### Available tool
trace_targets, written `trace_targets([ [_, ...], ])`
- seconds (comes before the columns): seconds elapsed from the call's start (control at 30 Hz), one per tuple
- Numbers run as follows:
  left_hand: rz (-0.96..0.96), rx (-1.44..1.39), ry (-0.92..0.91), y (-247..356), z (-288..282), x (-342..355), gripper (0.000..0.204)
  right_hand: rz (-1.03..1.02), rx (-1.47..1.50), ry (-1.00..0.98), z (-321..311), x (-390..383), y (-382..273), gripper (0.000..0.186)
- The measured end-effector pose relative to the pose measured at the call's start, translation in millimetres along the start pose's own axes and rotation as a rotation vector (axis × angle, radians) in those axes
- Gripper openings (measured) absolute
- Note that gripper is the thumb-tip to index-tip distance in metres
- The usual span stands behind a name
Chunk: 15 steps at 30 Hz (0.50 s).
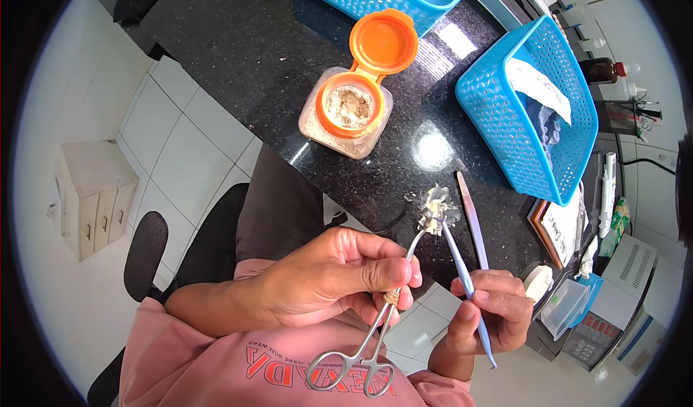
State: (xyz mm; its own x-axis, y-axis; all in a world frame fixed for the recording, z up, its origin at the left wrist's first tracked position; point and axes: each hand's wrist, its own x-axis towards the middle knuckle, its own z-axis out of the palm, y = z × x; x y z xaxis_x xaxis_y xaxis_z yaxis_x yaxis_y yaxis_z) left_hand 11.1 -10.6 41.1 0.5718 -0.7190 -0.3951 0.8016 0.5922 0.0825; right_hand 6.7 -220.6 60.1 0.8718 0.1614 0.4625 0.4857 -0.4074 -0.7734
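Observation:
My left hand [346,273] is closed around a silver hemostat [368,335], its finger loops pointing down toward my shirt. A tan band is wound around the hemostat near its pivot. The curved tip meets a small cream and grey clump [436,208] with a ragged, petal-like outline. My right hand [494,313] pinches a slim light-blue tool [462,266], whose upper end touches or nearly touches the clump. Its exact kind does not show. Beside it, metal tweezers [471,215] lie on the black counter [274,67], partly behind my right fingers.
An open square jar [310,122] of beige powder, with an orange flip lid [383,42], stands on the counter. Blue perforated baskets [491,118] hold cloth and other items. A wood-edged board [552,230] and clear container [564,307] sit at right. A chair [148,252] is at left.

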Motion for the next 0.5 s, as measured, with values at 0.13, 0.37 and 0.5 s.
trace_targets([
  [0.13,-0.005,0.003,0.011,0.7,0.8,-0.3,0.025,-0.001,0.01,-0.006,-0.8,-2.1,0.2,0.019],
  [0.37,-0.002,-0.013,-0.009,0.2,-0.8,-0.2,0.025,0.003,0.026,-0.008,-1.8,-3.3,0.8,0.019],
  [0.5,-0.006,-0.014,-0.011,-0.3,-2.1,0.1,0.025,0.003,0.018,-0.001,-0.8,-1.6,1.0,0.019],
])
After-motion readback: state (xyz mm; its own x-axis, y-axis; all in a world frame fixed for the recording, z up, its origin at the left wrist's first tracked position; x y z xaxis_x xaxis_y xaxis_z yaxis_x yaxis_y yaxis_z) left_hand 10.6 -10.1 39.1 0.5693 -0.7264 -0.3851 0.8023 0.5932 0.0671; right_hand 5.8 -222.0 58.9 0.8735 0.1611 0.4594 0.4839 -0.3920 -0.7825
